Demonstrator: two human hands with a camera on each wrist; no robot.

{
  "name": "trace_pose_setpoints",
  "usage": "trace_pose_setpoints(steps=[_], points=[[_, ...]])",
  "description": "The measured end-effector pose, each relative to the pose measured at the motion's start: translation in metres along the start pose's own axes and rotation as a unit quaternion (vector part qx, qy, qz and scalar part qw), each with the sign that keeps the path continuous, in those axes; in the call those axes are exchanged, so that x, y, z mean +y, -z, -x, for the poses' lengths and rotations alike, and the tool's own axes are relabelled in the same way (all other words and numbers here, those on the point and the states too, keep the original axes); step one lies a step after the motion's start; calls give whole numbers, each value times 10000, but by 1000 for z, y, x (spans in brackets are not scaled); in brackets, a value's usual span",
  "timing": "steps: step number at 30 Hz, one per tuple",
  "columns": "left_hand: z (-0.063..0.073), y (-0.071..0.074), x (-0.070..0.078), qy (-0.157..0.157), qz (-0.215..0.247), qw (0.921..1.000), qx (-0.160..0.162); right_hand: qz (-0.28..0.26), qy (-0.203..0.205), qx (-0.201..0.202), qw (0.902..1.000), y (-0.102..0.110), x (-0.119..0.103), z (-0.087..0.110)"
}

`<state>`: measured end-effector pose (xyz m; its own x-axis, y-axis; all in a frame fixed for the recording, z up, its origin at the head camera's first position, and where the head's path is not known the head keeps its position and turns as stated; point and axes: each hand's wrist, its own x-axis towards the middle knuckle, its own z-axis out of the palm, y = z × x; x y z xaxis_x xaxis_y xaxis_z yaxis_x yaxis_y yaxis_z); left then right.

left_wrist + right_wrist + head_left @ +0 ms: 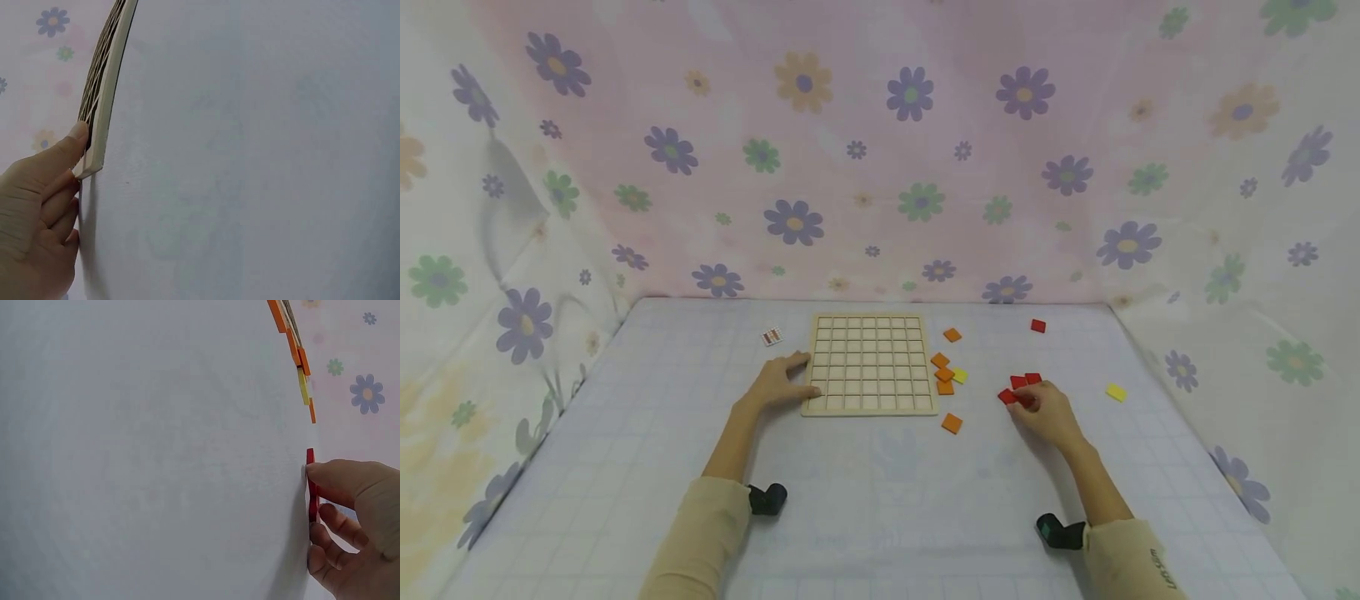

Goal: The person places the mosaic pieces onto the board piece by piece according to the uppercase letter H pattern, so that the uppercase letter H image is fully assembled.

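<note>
A square wooden grid board (pixel 871 367) lies on the table, its squares bare. My left hand (pixel 777 382) grips its left edge; in the left wrist view the thumb (pixel 79 132) lies on top of the frame near the corner, with the other fingers along the side. To the right of the board, my right hand (pixel 1047 414) pinches a red square tile (pixel 313 499) between thumb and fingers. Several more red tiles (pixel 1007 397) lie bunched at its fingertips, partly covered by the hand.
Orange tiles (pixel 952 423) and a yellow tile (pixel 960 377) lie along the board's right side, some overlapping. Another yellow tile (pixel 1116 392) is far right, a lone red tile (pixel 1038 326) at the back. A small patterned card (pixel 772 336) lies left of the board.
</note>
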<state>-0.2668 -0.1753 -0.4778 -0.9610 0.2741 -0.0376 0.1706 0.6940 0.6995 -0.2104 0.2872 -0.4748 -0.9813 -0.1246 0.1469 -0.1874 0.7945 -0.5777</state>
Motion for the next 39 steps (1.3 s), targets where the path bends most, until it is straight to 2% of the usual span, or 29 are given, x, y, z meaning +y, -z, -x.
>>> trace_pose_setpoints(steps=[9, 13, 19, 24, 31, 39], points=[[-4, 9, 6, 262, -243, 9987, -368, -42, 102, -242, 9996, -5, -2, -3], [-5, 10, 7, 326, -299, 9984, -348, 26, 53, -332, 9994, -7, -5, -8], [-5, 9, 5, 343, -226, 9986, -325, -152, -277, -751, 9967, -3, -7, -16], [-4, 10, 5, 355, -133, 9988, -304, -274, -356, -853, 9953, -1, -11, -27], [-3, 10, 5, 450, -60, 9986, -284, -585, -83, -743, 9955, -8, -32, -49], [-4, 8, 4, 412, 40, 9988, -250, -805, 658, -720, 9920, -33, -68, -89]])
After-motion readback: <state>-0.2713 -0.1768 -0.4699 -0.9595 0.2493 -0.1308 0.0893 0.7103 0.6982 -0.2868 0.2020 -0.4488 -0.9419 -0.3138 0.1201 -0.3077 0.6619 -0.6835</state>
